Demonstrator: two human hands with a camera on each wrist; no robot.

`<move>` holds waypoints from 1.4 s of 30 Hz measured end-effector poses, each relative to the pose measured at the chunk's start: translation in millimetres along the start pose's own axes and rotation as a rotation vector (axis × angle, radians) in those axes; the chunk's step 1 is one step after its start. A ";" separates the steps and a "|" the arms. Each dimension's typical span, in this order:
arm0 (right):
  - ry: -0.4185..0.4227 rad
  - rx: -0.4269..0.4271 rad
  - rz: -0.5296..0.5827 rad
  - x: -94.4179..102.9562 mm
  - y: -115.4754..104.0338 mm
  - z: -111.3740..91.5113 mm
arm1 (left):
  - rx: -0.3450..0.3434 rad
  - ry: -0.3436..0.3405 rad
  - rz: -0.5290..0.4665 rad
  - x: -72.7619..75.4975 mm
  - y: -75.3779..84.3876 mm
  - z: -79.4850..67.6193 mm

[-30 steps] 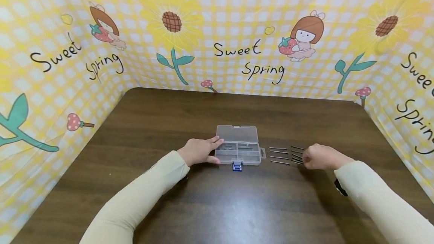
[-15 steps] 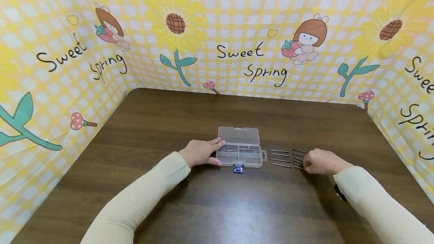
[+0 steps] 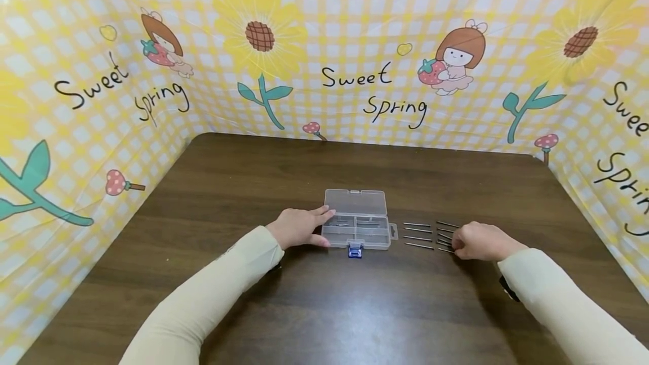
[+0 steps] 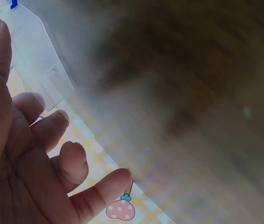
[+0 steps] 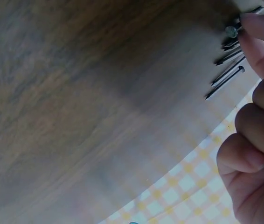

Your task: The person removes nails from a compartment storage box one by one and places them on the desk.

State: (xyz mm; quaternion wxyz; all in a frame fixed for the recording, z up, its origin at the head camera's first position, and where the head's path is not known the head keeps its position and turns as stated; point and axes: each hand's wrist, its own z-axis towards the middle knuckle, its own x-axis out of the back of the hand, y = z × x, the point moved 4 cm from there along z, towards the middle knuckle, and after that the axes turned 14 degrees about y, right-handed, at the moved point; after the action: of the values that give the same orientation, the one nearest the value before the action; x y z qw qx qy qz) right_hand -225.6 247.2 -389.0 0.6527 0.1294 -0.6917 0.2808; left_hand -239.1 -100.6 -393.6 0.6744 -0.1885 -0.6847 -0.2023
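Note:
A clear plastic compartment box (image 3: 372,236) stands on the table with its lid (image 3: 355,203) tipped back and a blue latch (image 3: 355,250) at its front. A few nails lie in its back compartments. My left hand (image 3: 296,227) rests at the box's left side, thumb near the front corner, fingers spread by the back edge. To the right of the box lie two columns of nails (image 3: 418,239). At the right column, my right hand (image 3: 481,241) pinches a nail (image 5: 232,31) between thumb and index finger, its other fingers curled. That nail is partly hidden by the fingertips.
The brown wooden table (image 3: 324,303) runs up to a yellow checked cloth (image 3: 355,44) that hangs behind it and along both sides. A hanging tab (image 3: 394,231) sticks out from the box's right end, close to the left column of nails.
The head view has shifted slightly. My right hand stays at the right column of nails, with its fingertips moved a little. The left hand and the box keep their places.

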 end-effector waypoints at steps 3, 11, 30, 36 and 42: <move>0.002 0.000 0.001 0.8 0.3 1.3 | 0.001 -0.002 -0.017 0.0 -1.0 -0.4; 0.003 0.009 -0.011 9.4 -3.4 9.1 | -0.014 0.011 -0.038 0.2 -0.9 -0.6; 0.041 0.143 -0.039 18.6 -48.1 84.9 | 0.012 -0.018 -0.026 -1.0 -1.7 -0.3; 0.038 0.171 -0.056 17.7 -63.1 105.3 | 0.011 -0.026 -0.021 0.2 -1.8 -0.1; 0.016 0.199 -0.054 10.8 -82.0 122.5 | 0.010 -0.027 -0.024 -1.2 -0.3 0.7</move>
State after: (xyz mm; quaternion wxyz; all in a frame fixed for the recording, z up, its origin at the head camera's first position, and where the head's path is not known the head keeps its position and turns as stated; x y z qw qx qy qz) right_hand -283.8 114.6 -359.3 0.6495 0.2102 -0.6513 0.3314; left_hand -239.8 -100.4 -394.8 0.6635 -0.1798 -0.6969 -0.2044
